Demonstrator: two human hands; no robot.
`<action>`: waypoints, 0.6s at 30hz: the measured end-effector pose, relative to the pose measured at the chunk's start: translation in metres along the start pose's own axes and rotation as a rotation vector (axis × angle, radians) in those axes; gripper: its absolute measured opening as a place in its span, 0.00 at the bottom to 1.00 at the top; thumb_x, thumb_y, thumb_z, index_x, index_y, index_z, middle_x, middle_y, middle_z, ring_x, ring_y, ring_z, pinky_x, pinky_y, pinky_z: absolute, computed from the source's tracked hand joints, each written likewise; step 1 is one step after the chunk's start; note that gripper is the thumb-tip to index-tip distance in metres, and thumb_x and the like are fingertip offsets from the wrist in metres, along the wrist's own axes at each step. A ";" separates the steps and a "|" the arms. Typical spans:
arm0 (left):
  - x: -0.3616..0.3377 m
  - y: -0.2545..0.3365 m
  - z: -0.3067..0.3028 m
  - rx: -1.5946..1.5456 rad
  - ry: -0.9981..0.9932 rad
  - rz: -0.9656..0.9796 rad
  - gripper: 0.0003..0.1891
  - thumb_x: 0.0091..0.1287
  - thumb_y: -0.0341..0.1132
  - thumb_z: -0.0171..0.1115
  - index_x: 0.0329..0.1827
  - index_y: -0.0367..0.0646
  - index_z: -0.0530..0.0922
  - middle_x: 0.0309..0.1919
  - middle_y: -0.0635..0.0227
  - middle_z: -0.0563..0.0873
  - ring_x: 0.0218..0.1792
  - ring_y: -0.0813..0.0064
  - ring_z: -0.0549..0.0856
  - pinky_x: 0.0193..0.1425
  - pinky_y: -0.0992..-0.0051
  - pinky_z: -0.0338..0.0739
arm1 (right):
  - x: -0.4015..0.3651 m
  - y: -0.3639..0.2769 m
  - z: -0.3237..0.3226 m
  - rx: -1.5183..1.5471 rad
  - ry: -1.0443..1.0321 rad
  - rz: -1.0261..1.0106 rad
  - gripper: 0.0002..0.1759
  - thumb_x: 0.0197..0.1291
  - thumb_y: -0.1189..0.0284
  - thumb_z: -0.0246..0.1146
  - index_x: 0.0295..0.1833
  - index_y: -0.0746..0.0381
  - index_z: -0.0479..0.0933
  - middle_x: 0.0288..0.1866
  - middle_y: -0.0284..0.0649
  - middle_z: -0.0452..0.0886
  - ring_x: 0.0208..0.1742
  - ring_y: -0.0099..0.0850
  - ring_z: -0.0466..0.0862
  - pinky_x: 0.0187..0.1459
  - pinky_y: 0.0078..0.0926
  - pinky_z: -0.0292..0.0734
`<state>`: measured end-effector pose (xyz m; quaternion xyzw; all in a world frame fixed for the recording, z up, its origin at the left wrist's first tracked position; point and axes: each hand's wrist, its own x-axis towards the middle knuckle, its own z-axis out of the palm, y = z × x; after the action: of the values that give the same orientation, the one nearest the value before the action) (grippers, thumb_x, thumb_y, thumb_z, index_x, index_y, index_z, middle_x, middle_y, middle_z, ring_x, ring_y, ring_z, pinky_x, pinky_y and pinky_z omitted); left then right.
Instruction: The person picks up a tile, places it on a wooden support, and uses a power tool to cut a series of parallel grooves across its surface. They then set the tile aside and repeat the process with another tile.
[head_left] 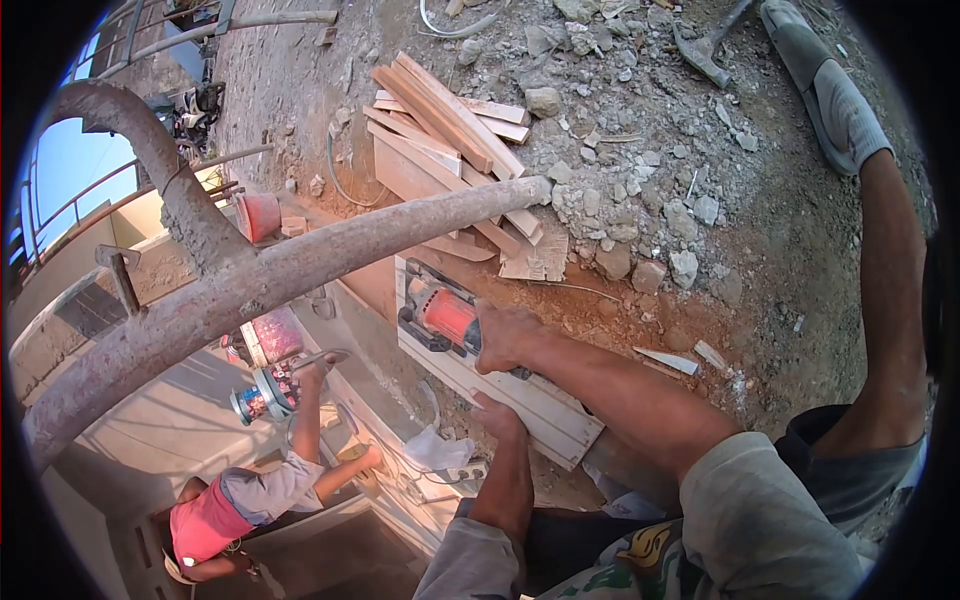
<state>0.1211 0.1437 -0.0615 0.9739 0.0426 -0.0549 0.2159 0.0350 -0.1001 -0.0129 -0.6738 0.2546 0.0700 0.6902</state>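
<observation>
Gripping red tool [447,312] w/ R hand [505,337], w/ fingers wrapped tight round the rear end, at tool's 4 o'clock. Resting, w/ tool, on upper part of pale board [555,422], approx. mid-view, a bit toward 9. At tool's 5 o'clock, L hand [497,415], up against board's lower long edge, w/ fingertips hidden; can't tell if wide or narrow, or how firm.

Around tool: at 12, stack of wood strips [435,155], jumbled at angles. From 8 to 1, thick dusty pipe [390,228], passing above w/ end over strips. At 10, beyond pipe, red bucket [260,215]. Betw. 1 & 2, hammer [703,65] on dirt; at 2, nearer, rubble [625,200], & farther out, shoe [815,95]. At approx. 6, plastic bag [440,452] & power strip [467,472], just beside each other. At approx. 7–8, co-worker [205,525] in pink top, w/ arm stretched toward blue item [265,395].
</observation>
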 end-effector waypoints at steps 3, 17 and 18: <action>-0.002 -0.002 -0.001 0.065 0.005 0.064 0.45 0.73 0.67 0.42 0.59 0.20 0.67 0.49 0.31 0.80 0.50 0.40 0.83 0.58 0.53 0.76 | -0.003 0.000 0.000 0.010 0.007 0.009 0.43 0.41 0.64 0.74 0.63 0.69 0.65 0.58 0.57 0.81 0.60 0.47 0.83 0.60 0.39 0.79; 0.010 -0.013 -0.001 0.031 -0.059 0.048 0.46 0.73 0.66 0.43 0.64 0.20 0.65 0.58 0.28 0.74 0.56 0.37 0.79 0.63 0.51 0.71 | -0.016 0.001 -0.004 0.020 -0.008 0.022 0.44 0.41 0.64 0.74 0.63 0.70 0.65 0.57 0.57 0.81 0.60 0.48 0.83 0.61 0.40 0.78; 0.009 -0.011 -0.001 0.032 -0.060 0.048 0.46 0.73 0.66 0.43 0.64 0.20 0.65 0.58 0.28 0.74 0.56 0.37 0.79 0.63 0.51 0.71 | -0.016 0.001 -0.003 0.012 -0.009 0.022 0.44 0.41 0.64 0.74 0.63 0.71 0.65 0.57 0.57 0.81 0.60 0.48 0.83 0.60 0.40 0.79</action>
<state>0.1291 0.1549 -0.0664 0.9759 0.0118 -0.0796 0.2030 0.0202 -0.0994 -0.0067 -0.6664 0.2595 0.0790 0.6945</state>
